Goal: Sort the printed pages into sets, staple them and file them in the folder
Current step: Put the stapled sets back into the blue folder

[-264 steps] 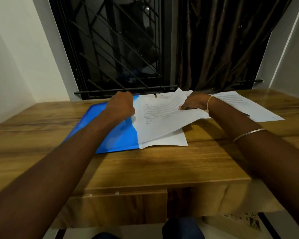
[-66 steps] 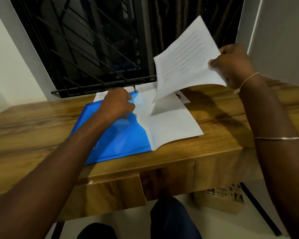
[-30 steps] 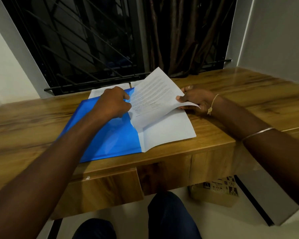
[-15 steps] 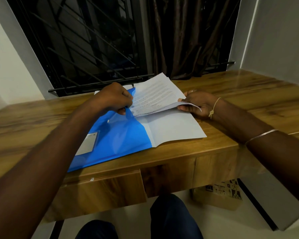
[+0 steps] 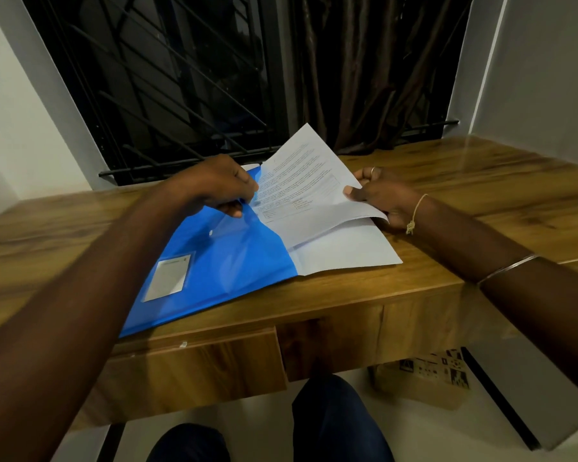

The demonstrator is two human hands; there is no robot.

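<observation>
A blue plastic folder (image 5: pixel 221 261) lies on the wooden desk (image 5: pixel 481 181), with a clear label pocket (image 5: pixel 169 276) on its cover. My left hand (image 5: pixel 214 185) pinches the folder's upper flap edge and lifts it. My right hand (image 5: pixel 381 195) grips the right edge of a printed set of pages (image 5: pixel 301 181), whose left end sits under the lifted flap. More white pages (image 5: pixel 344 251) stick out of the folder's right side, flat on the desk beneath the held set.
A barred window (image 5: pixel 167 88) and a dark curtain (image 5: pixel 364 68) stand behind the desk. A drawer front (image 5: pixel 197 368) runs under the desk edge. A cardboard box (image 5: pixel 424 375) sits on the floor at the right. My knees (image 5: pixel 331 425) are below.
My right hand brought the printed set down from the air to the folder and slid its left end under the flap. My left hand has raised the flap a little higher.
</observation>
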